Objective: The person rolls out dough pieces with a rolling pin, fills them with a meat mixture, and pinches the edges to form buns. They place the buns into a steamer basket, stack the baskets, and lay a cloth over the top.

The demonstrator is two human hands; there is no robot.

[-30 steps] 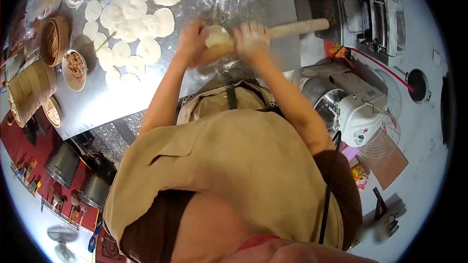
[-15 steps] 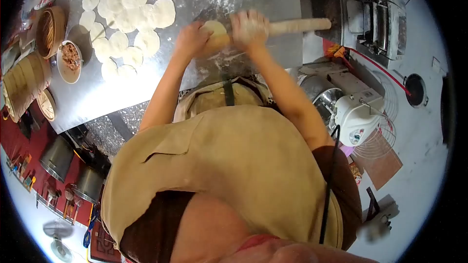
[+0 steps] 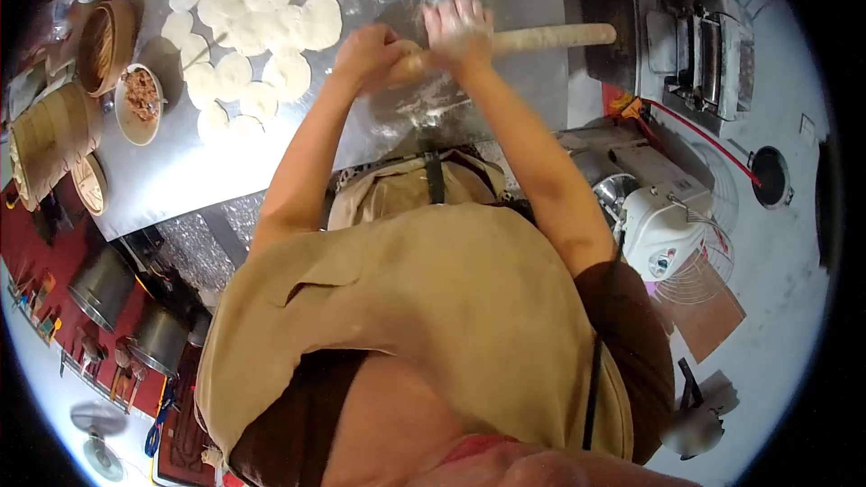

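Note:
Fingers of my left hand (image 3: pixel 368 56) are curled at the edge of a small dough round (image 3: pixel 408 47), which is mostly hidden by the hand and the pin. The wooden rolling pin (image 3: pixel 555 37) lies across the dough, its free end pointing right. Over the pin rests my right hand (image 3: pixel 460 33), floury, palm down, with fingers stretched out and apart. Left of my hands, many flat dough rounds (image 3: pixel 244 13) lie partly overlapping on the metal table (image 3: pixel 189 182).
A bowl of filling (image 3: pixel 138 105) stands by a bamboo steamer (image 3: pixel 105 47) at the table's left. More steamer parts (image 3: pixel 54 140) sit beyond them. On the right are a roller machine (image 3: pixel 710 54) and a white mixer (image 3: pixel 666 233). Metal pots (image 3: pixel 104 289) stand lower left.
The rolling pin has moved back over the dough, which shows less now. My right hand has shifted slightly up, its fingers more spread. The whole view has shifted a little.

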